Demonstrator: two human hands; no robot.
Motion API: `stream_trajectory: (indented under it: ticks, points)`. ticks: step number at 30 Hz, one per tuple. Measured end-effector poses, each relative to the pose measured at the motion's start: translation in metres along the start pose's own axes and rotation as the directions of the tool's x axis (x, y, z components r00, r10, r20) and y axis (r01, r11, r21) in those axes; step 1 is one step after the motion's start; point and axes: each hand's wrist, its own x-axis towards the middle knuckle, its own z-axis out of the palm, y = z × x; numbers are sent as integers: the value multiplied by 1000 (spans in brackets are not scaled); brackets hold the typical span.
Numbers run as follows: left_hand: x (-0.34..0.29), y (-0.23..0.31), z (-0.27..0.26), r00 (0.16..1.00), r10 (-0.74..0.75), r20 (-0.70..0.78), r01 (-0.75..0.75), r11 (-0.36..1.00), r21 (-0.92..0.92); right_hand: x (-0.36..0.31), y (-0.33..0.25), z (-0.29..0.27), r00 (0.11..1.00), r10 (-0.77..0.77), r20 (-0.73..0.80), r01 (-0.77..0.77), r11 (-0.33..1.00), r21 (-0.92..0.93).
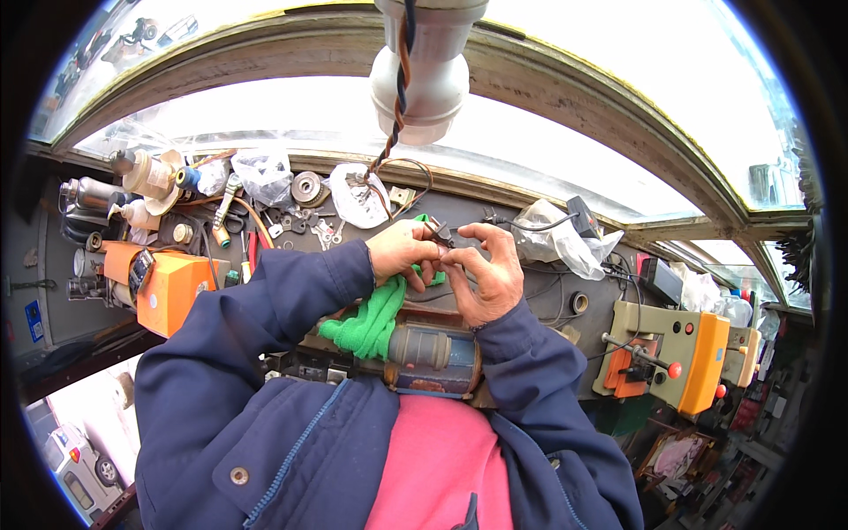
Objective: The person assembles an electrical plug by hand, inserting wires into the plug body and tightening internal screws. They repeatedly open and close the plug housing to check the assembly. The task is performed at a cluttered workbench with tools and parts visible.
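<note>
Both hands meet over the bench. My left hand (400, 251) pinches a small dark part (439, 232) between thumb and fingers; its exact kind is too small to make out. Fingertips of my right hand (488, 276) close on the same part from the other side, with the index finger bent. A bright green cloth (369, 321) hangs below my left hand and drapes over the left end of a worn blue motor housing (433, 360). That motor lies on its side right in front of my body. Some of the cloth is hidden behind my left hand.
Loose keys and metal pieces (305, 223) lie behind my left arm, near a clear plastic bag (263, 179). Orange machines stand at left (177, 287) and right; the right one (669, 358) has red-knobbed levers. Cables and another bag (556, 237) lie beyond. A white lamp (420, 88) hangs overhead.
</note>
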Motion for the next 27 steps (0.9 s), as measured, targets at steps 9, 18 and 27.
stream_trajectory:
  ticks: [9, 18, 27]
  points:
    - [1, -2, -5, 999, -30, 33, 31, 999, -33, 1, -4, -2, 998, 54, 18, -55, 998, 22]
    - [0, -1, -3, 997, -4, 72, 7, 999, -37, 0, -4, -5, 1000, 19, -7, -19, 1000, -3]
    - [-1, 5, -1, 986, 95, 140, -90, 995, -43, -1, -6, -5, 996, 44, -79, -40, 998, 49]
